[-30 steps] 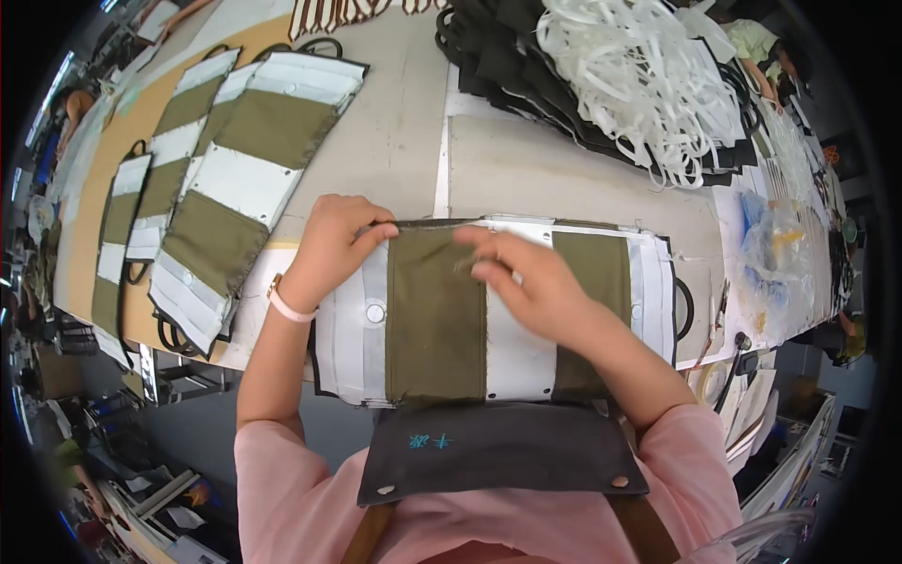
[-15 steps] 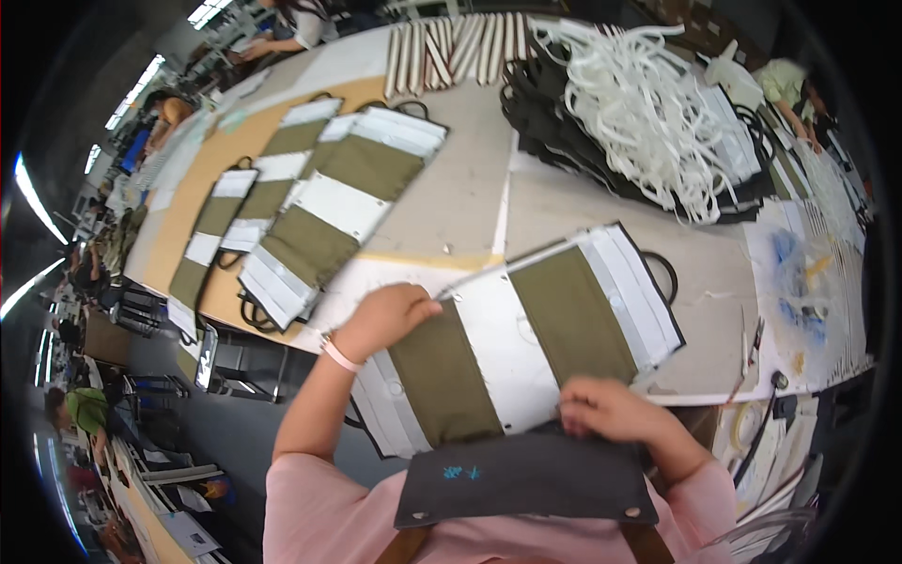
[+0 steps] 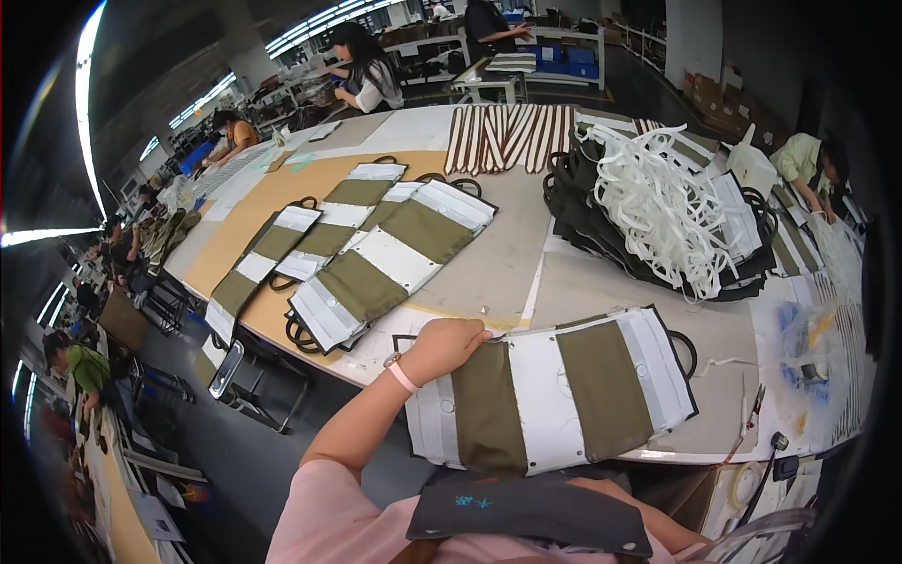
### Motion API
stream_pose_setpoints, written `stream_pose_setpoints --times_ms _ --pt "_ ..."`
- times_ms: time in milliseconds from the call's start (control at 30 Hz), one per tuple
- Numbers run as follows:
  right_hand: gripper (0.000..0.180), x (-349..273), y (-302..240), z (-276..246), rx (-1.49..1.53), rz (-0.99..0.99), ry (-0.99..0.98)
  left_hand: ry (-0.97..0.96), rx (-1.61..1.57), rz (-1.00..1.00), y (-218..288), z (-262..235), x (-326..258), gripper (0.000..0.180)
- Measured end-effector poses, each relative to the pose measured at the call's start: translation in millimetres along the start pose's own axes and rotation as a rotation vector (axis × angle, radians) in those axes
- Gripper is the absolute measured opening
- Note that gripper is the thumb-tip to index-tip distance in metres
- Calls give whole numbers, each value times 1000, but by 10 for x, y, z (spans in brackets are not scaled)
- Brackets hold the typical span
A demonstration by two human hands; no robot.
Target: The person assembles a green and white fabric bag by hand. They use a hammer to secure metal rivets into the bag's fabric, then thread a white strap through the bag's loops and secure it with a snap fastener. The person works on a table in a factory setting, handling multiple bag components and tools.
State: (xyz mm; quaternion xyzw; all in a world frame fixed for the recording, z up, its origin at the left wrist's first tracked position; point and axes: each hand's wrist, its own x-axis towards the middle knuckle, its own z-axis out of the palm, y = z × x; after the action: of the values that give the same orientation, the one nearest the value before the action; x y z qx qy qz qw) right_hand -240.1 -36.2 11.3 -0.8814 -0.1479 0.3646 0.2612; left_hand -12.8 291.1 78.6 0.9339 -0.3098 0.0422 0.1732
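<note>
We find the striped fabric panel (image 3: 554,390) lying flat on the tabletop (image 3: 526,254), long axis left-to-right, left hand (image 3: 446,346) fingers closed on its upper-left corner; right hand hidden.

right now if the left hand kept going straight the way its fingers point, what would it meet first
The left hand grips the near top corner of the olive and white striped panel, fingers pointing right along its upper edge. It would likely slide over that panel first; beyond is bare grey table.
</note>
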Motion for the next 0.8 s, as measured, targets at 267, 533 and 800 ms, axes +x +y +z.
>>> stream_pose_setpoints --times_ms 267,533,800 --pt "41 -33 438 410 -122 -75 76 34 42 47 41 102 235 16" --pt "46 244 58 293 -89 113 51 253 38 -108 -384 306 236 16" --pt "47 82 35 251 -14 47 42 165 43 -164 -629 425 -118 24"
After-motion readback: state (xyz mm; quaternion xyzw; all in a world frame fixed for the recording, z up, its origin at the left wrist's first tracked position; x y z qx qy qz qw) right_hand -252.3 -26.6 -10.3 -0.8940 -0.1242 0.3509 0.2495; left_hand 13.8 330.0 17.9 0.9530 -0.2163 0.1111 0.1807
